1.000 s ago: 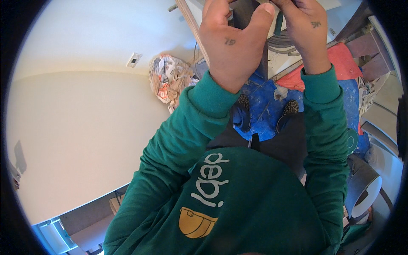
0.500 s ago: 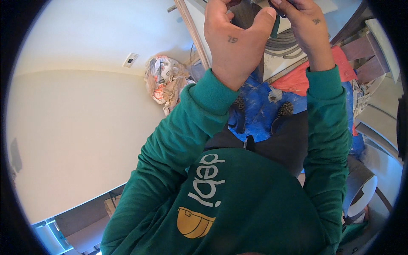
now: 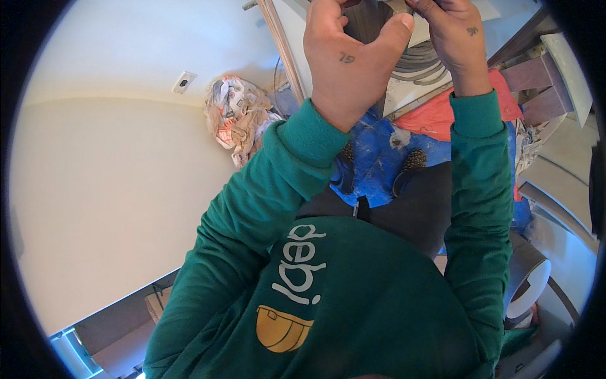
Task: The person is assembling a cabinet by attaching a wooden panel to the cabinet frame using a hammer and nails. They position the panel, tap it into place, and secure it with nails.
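Note:
Both my hands are raised at the top edge, close together. My left hand [image 3: 356, 63] is closed, its fingers curled around a dark brown strip [image 3: 367, 24] and its thumb stretched toward my right hand. My right hand [image 3: 459, 47] is pinched at the fingertips; what lies in them is small, dark and mostly cut off by the picture's upper edge. Just under and between the hands, a coil of grey-brown banding [image 3: 420, 63] rests on a white board [image 3: 404, 95].
Crumpled plastic bags [image 3: 238, 114] sit against the pale wall at left, below a socket [image 3: 184, 83]. A blue sheet [image 3: 372, 151] and a red cloth [image 3: 424, 121] lie around my shoes. At right are wooden pieces [image 3: 536, 88] and a large roll [image 3: 529, 287].
The view has shifted slightly, and the surroundings sit a little further left and higher. The dark green piece between my hands is now mostly hidden. Both hands keep nearly the same pose.

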A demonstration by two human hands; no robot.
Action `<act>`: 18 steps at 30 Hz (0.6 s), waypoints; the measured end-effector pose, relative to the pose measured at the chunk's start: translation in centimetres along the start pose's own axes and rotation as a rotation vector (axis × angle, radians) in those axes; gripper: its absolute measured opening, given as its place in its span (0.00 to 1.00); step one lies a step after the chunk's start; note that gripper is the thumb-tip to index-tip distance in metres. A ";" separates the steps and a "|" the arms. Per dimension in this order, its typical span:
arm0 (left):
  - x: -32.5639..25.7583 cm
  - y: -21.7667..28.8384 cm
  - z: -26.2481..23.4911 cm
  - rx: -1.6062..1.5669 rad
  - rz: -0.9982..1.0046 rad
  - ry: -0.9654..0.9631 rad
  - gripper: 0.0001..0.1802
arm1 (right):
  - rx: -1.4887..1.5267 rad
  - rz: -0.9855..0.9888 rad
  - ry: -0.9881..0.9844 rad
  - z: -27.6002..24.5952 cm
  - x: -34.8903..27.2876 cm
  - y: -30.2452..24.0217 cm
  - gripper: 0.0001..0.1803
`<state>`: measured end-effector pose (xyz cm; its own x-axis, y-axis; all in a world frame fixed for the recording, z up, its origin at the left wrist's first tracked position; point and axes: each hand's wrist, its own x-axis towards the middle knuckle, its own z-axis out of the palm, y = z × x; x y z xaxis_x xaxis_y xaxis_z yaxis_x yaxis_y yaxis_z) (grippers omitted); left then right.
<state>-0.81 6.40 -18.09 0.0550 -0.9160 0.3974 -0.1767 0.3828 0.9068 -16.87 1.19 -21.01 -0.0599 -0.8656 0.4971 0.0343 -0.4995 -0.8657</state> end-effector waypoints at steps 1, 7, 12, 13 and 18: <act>0.0 -0.3 -0.1 0.019 0.033 -0.001 0.26 | -0.024 0.007 -0.001 -0.1 0.0 0.1 0.07; 0.1 1.3 0.1 -0.084 -0.148 -0.026 0.27 | -0.095 -0.018 0.024 0.3 -0.3 0.5 0.06; 0.1 0.7 0.0 -0.021 -0.017 0.018 0.27 | -0.062 0.056 0.026 0.5 -0.5 0.1 0.06; 0.0 0.6 -0.1 -0.002 -0.002 0.024 0.28 | -0.069 0.063 0.024 0.5 -0.6 -0.2 0.06; 0.2 -1.5 -0.5 0.102 0.171 0.041 0.28 | -0.003 0.130 0.001 0.2 -0.3 -0.7 0.08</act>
<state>-0.04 5.70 -19.33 0.0553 -0.8325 0.5513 -0.2858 0.5158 0.8076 -16.65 1.76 -20.51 -0.0561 -0.9229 0.3809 0.0386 -0.3833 -0.9228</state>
